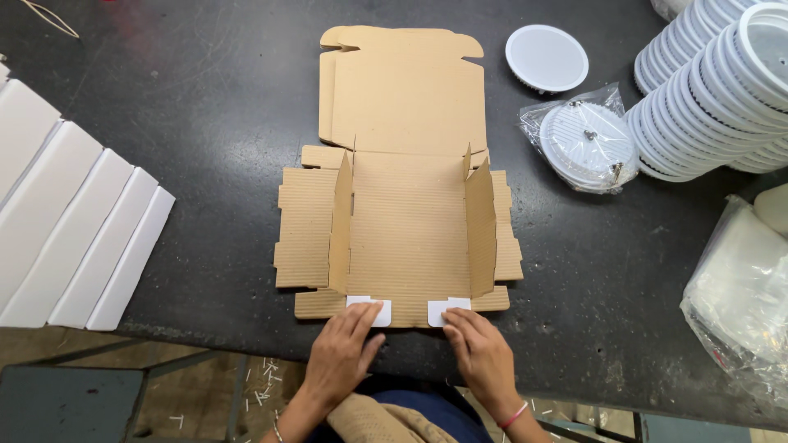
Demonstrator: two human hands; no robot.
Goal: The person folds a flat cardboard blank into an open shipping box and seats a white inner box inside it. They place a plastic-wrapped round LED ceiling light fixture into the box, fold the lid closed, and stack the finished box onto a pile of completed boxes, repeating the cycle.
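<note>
flat brown cardboard box blank (406, 221), side flaps raised

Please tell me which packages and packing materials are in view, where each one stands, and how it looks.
Flat cardboard box: table centre, brown, side flaps raised; left hand and right hand press its near edge.
White tabs: two small squares on that edge.
White folded boxes: left, overlapping row.
Clear bag: upper right, holding a round white disc.
Stacked white discs: far right, leaning rows.
Plastic bags: right edge, translucent.
</note>
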